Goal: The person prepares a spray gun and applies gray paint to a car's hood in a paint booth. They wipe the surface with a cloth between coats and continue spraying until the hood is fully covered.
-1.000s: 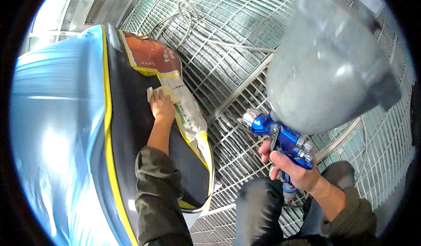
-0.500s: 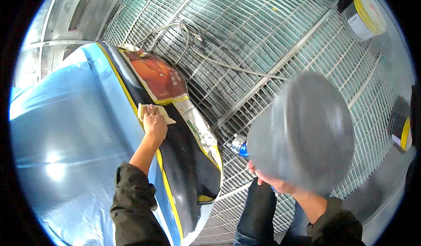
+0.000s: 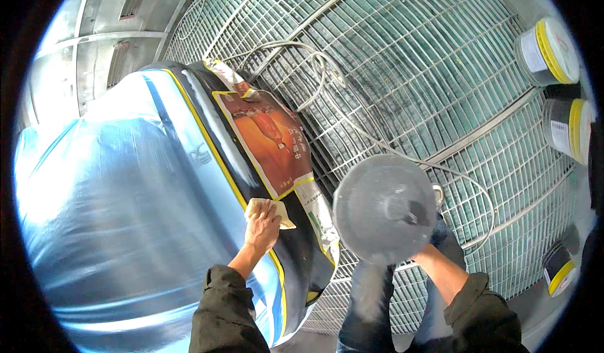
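Observation:
My left hand (image 3: 262, 228) presses a small pale cloth (image 3: 279, 213) flat against a glossy black car panel (image 3: 234, 158) edged with yellow tape. My right hand (image 3: 423, 250) is mostly hidden under the round grey cup of a spray gun (image 3: 384, 208), which it holds upright over the floor grating; the gun body is out of sight beneath the cup. Orange printed paper (image 3: 272, 137) is taped onto the panel just beyond the cloth.
Shiny blue plastic sheeting (image 3: 119, 221) covers the car to my left. A pale hose (image 3: 327, 79) loops across the metal floor grating (image 3: 415, 70). Yellow-lidded cans (image 3: 547, 51) stand at the right edge, another (image 3: 559, 268) at the lower right.
The spray gun has swung so its cup now faces the camera and hides the blue gun body. My left hand with the cloth has slid along the black panel.

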`<state>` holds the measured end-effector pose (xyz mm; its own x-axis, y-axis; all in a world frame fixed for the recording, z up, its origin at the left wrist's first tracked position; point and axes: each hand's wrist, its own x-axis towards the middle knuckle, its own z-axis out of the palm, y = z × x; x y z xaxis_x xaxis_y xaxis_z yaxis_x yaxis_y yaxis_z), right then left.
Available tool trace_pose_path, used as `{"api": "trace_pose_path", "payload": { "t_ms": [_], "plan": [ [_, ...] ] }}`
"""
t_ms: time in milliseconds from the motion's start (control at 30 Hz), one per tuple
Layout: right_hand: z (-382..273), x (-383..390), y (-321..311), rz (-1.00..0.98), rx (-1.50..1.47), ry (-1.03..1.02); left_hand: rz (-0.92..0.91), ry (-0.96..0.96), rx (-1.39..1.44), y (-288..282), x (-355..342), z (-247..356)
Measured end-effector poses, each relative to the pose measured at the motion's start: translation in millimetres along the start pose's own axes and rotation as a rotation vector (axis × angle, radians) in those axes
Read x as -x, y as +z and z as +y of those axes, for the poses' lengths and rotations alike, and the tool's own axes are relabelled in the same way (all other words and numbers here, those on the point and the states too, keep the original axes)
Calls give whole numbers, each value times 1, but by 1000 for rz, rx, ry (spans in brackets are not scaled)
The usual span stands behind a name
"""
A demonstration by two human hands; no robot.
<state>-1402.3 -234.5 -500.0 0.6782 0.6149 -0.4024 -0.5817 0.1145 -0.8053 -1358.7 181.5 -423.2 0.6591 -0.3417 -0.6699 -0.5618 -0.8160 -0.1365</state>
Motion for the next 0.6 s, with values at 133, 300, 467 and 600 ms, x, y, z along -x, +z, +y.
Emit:
{"api": "trace_pose_path", "payload": {
  "t_ms": [133,300,467,600],
  "plan": [
    [-20,-47,-1,-15,66,-23,-19,-49,-25,-22,-36,-50],
    [-86,-112,-5,68,1,55,-13,-99,0,-44,-93,-139],
    [-141,-201,-5,134,240,-55,98,-161,76,-63,-139,-231],
    [-216,-262,18,96,-315,238,41,-214,-39,-92,-184,-311]
  ]
}}
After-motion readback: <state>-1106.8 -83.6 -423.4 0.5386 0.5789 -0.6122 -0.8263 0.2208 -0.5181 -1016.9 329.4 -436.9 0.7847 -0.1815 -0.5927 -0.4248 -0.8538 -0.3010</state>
